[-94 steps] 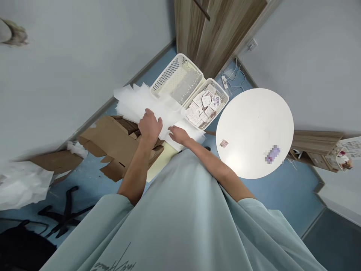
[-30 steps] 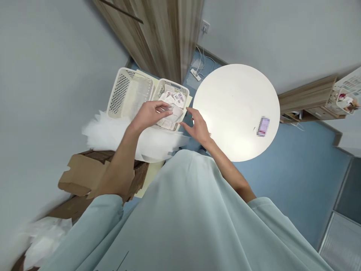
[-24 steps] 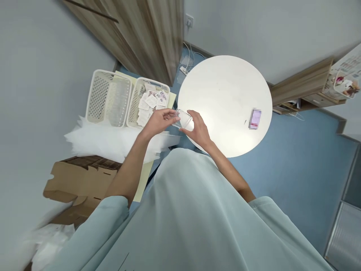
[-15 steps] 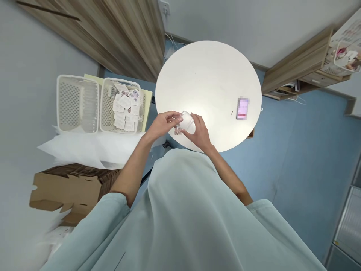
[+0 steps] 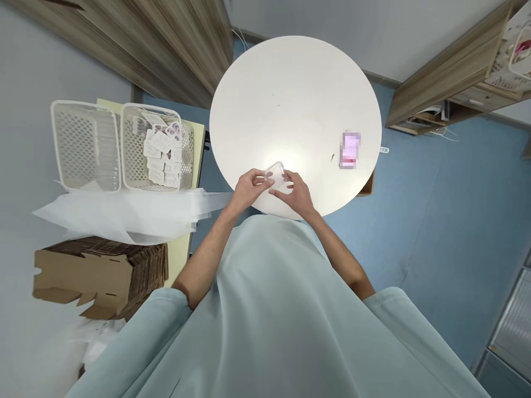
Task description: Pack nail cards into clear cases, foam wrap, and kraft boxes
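Evidently mid-handling — left hand (image 5: 249, 187) and right hand (image 5: 295, 190) both grip a small clear container (image 5: 277, 173) above the round table's (image 5: 290, 94) near edge; opening it likely needs a steadying counter-grip.

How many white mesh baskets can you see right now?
2. Both stand side by side left of the round table: the left basket holds clear items, the right basket holds small packets. None seems hidden.

loose pale mint short-sleeved top (image 5: 282, 309), bare forearms
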A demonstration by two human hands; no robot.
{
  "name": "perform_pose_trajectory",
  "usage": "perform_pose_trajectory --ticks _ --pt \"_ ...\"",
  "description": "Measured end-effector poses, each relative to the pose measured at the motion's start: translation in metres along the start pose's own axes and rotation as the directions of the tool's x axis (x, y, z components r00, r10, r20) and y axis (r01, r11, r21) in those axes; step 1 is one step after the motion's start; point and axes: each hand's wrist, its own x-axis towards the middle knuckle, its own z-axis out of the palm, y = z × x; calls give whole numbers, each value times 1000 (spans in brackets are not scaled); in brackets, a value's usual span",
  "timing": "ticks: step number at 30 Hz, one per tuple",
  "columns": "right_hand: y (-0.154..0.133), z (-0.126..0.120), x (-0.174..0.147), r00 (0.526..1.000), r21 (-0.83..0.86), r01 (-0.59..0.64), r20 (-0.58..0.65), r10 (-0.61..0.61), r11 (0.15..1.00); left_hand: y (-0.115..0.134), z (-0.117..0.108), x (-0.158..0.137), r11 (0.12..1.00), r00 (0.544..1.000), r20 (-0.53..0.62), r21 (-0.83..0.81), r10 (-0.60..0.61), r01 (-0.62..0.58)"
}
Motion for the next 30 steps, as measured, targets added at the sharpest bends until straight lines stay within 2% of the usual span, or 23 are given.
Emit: perform_pose_trajectory --ticks 4,6,9,12,16,19,22,25,30 --pt "7 -15 4 999 -2 15 -29 -15 1000 -11 -10 12 995 999 -5 89 39 -38" --pt "8 -22 8 998 -20 60 -34 -61 998 -11 -16 15 989 996 52 128 66 -72" --pt "7 -29 16 995 -44 91 50 -89 995 -5 -22 17 985 984 160 139 81 -103" --pt "7 -27 21 990 2 56 132 -56 998 0 -23 18 986 975 205 128 81 -109" --pt "10 -19 22 991 208 -74 126 49 975 -5 -23 22 989 987 154 131 46 -66" --pt "12 -14 18 966 442 -259 118 230 859 -19 -22 22 995 994 108 89 23 -33" --pt "12 -11 13 914 599 -393 176 364 698 -35 -16 20 999 989 142 1 50 -51" --pt "11 -11 9 887 674 -442 229 402 592 -47 -8 18 993 985 145 -76 97 -87" --pt "13 -14 6 862 692 -485 278 423 534 -51 3 17 986 985 112 -116 134 -121"
